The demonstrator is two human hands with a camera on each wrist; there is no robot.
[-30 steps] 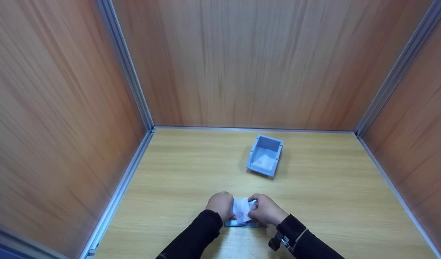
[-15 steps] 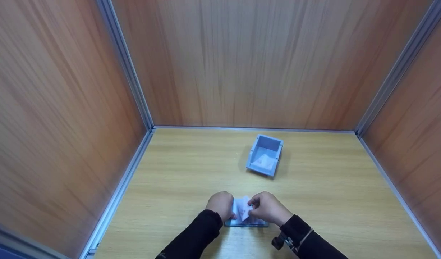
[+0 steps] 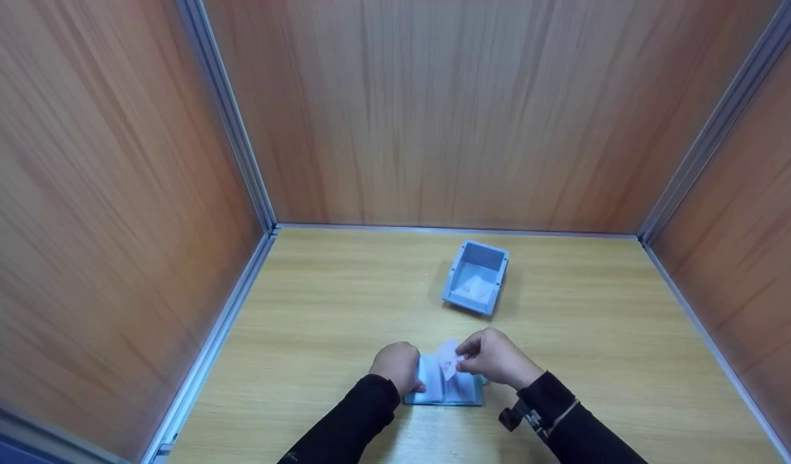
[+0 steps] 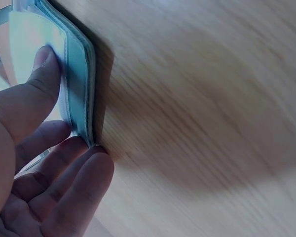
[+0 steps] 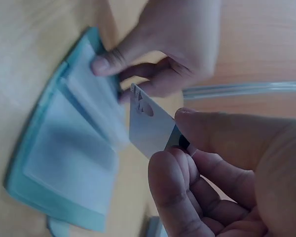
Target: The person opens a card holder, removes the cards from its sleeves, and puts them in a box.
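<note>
On the light wooden surface (image 3: 343, 309), a pale blue-green card album with clear sleeves (image 3: 456, 392) lies open, pinned at its left edge by the left hand (image 3: 396, 367). The right hand (image 3: 496, 357) pinches a small white playing card (image 3: 447, 359) just above the album; a grey-blue plastic bin (image 3: 475, 279) sits farther back, nearer this hand. The card's face is too blurred to read.

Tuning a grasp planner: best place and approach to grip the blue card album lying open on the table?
Probably the spine edge of the card album, the side the left hand pins with its thumb. It lies flat and open, its loose clear sleeves flopping, so come in low from the person's left and pinch the stacked covers there. The right hand pinches a card above it.
</note>
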